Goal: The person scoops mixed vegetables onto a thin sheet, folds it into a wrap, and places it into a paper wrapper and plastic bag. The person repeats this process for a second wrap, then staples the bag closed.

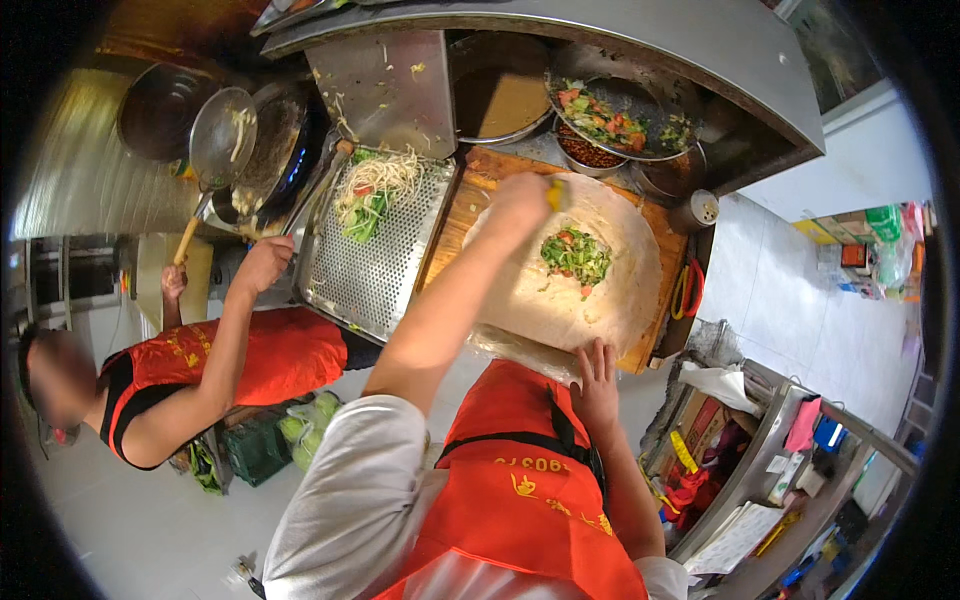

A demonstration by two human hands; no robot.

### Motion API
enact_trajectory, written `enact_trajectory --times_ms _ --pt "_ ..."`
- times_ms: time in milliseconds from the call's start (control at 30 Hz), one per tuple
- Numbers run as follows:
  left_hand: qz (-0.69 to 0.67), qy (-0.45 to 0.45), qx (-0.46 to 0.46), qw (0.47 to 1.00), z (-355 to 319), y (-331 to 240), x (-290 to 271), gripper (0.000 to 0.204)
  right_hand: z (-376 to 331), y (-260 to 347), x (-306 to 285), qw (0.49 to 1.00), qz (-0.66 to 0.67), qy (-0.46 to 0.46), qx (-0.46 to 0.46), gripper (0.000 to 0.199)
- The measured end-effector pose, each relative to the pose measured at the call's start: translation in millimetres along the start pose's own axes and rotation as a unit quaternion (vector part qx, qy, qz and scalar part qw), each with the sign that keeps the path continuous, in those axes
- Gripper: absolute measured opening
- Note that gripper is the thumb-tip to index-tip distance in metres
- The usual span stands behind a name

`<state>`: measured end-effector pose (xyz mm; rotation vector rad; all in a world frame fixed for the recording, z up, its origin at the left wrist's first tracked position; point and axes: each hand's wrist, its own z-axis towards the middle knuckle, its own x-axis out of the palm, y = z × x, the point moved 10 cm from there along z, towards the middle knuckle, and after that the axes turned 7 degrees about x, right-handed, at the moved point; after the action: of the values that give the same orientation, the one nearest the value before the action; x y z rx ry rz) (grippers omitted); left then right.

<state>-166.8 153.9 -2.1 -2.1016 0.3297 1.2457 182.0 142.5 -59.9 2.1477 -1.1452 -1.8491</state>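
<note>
A large round thin flatbread (625,270) lies on a wooden board (440,262). Chopped green and red vegetables (577,256) are heaped near its middle. My left hand (522,205) is above the far part of the flatbread, closed on a small yellow object (558,195); motion blurs it and its kind is unclear. At the near edge, my right hand (597,385) rests with its fingers stretched out, touching the flatbread's rim. Clear plastic film (515,350) shows along the board's near side.
Left of the board is a perforated metal tray (340,275) with sprouts and greens. Behind stand a sauce pot (500,115), a vegetable pan (650,145) and a chilli bowl (590,155). A co-worker (220,365) holds a strainer (222,138) by a lit wok (275,150). Red-handled scissors (688,290) hang right.
</note>
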Motion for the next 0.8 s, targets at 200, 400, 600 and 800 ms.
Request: enact_trajectory --times_ms 200,400,600,800 --pt "-0.071 -0.063 -0.053 0.994 -100 151 2 0.023 -2 3 3 1.0 0.006 -0.004 0.002 0.06" --pt "-0.557 -0.114 0.003 0.823 -82 75 -43 0.027 -19 -76 16 0.846 0.504 0.002 0.177 0.03" --pt "-0.56 -0.206 -0.058 0.8 10 35 -139 0.047 -46 -89 76 0.775 0.497 0.175 0.35 0.016" --pt "-0.307 -0.447 0.008 0.84 -133 71 -68 0.041 16 -98 140 0.535 0.793 0.024 0.291 0.058"
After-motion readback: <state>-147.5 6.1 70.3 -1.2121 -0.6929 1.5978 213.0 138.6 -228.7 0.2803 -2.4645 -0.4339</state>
